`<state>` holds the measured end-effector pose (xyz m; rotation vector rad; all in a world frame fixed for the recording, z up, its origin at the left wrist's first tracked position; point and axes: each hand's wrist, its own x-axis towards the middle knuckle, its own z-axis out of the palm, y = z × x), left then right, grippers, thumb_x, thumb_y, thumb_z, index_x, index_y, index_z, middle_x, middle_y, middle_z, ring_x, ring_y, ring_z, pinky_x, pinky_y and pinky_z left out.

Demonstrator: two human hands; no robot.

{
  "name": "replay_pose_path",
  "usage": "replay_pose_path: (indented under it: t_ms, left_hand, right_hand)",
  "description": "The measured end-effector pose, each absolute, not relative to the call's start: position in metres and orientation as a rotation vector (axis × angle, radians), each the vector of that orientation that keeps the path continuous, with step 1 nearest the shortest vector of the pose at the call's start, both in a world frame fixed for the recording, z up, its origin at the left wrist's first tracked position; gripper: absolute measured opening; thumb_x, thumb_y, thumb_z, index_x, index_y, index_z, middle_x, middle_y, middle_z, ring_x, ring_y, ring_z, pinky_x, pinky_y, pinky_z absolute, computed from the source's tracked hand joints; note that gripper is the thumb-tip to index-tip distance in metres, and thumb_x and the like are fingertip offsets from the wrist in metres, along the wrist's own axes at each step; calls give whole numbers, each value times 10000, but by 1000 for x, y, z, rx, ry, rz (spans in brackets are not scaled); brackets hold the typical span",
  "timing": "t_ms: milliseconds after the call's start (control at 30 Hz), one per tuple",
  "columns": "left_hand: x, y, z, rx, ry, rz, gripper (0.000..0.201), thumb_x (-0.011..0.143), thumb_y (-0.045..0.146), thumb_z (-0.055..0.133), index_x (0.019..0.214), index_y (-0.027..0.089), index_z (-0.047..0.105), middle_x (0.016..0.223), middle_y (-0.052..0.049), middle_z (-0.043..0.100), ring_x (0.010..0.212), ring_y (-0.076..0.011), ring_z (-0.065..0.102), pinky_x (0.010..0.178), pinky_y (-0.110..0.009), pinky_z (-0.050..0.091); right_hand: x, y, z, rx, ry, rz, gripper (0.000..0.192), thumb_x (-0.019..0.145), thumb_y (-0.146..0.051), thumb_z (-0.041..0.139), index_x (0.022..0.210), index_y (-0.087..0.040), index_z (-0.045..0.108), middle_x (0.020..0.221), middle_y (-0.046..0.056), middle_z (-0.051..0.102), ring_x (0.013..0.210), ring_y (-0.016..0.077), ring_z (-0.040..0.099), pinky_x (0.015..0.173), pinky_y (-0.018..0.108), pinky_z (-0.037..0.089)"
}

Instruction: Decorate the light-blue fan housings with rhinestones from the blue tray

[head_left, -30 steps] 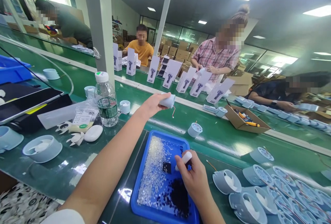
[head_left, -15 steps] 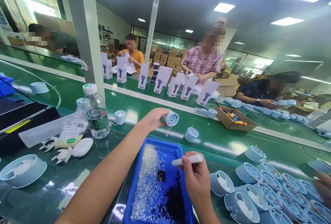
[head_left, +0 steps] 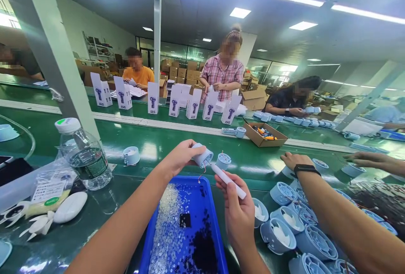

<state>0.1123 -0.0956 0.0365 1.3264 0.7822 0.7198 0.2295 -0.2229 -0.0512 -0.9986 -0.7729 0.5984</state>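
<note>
One light-blue fan housing (head_left: 200, 156) is clamped in the left hand (head_left: 182, 156), above the far end of a blue tray (head_left: 215, 217). The right hand (head_left: 237, 198) grips a white pen-shaped tool (head_left: 230, 184), its tip at the housing's wired end; contact is unclear. Translucent bits (head_left: 167, 223) and black bits (head_left: 204, 251) lie in the tray. More housings (head_left: 280, 237) stand to the right, near a co-worker's hand (head_left: 292, 162).

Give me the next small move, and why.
Probably guide the white pen-shaped tool into the round pale-blue plastic housing: the right hand points its tip at the end that the left hand presents; contact is unclear.
</note>
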Motion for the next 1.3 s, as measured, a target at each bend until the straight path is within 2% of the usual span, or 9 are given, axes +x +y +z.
replay_pose_path:
  t_ms: [500, 767, 867, 967, 1067, 1167, 1300]
  left_hand:
    - [113, -100, 35, 1341, 758, 744, 335, 700, 384, 723, 745, 168, 472, 764, -9, 570, 695, -134, 560, 670, -345, 520]
    - [112, -101, 36, 1347, 799, 697, 385, 641, 418, 757, 740, 167, 483, 755, -11, 572, 699, -138, 561, 659, -334, 516]
    - [114, -107, 40, 1362, 821, 652, 344, 654, 383, 740, 749, 169, 488, 739, -8, 581, 672, -133, 562, 626, -305, 502]
    - [120, -114, 46, 1384, 832, 768, 249, 687, 287, 684, 718, 181, 461, 681, 20, 541, 598, -99, 507, 535, -229, 431]
    - [130, -124, 48, 1321, 806, 1069, 300, 732, 288, 633, 618, 188, 374, 566, 56, 391, 499, -62, 367, 443, -188, 295]
    - [139, -138, 48, 1236, 760, 1344, 450, 781, 365, 612, 550, 184, 271, 539, 60, 270, 485, -52, 273, 435, -187, 247]
    - [145, -157, 49, 1183, 689, 1401, 487, 790, 405, 615, 547, 188, 253, 542, 56, 261, 484, -59, 273, 434, -191, 259]
  right_hand:
    - [228, -224, -49, -975, -721, 615, 321, 844, -452, 643, 1043, -200, 646, 988, 65, 737, 871, 182, 705, 809, 318, 549]
    - [226, -225, -48, -1042, -747, 645, 360, 837, -483, 634, 1050, -193, 628, 980, 81, 738, 891, 199, 700, 833, 341, 537]
    - [225, -226, -48, -1048, -750, 600, 372, 842, -491, 619, 1074, -200, 602, 1013, 77, 717, 877, 190, 687, 808, 326, 531]
    - [224, -226, -49, -1162, -766, 560, 374, 846, -502, 601, 1064, -198, 601, 796, 15, 666, 658, 131, 599, 618, 243, 487]
    - [221, -227, -48, -1259, -947, 716, 380, 856, -522, 566, 976, -169, 636, 625, -33, 522, 518, 95, 419, 472, 210, 349]
    - [216, -230, -46, -1226, -1118, 808, 427, 886, -544, 492, 961, -151, 643, 558, -59, 381, 481, 86, 301, 432, 213, 246]
    - [212, -238, -48, -1142, -1138, 781, 436, 912, -537, 447, 968, -150, 640, 555, -60, 306, 485, 90, 259, 426, 223, 200]
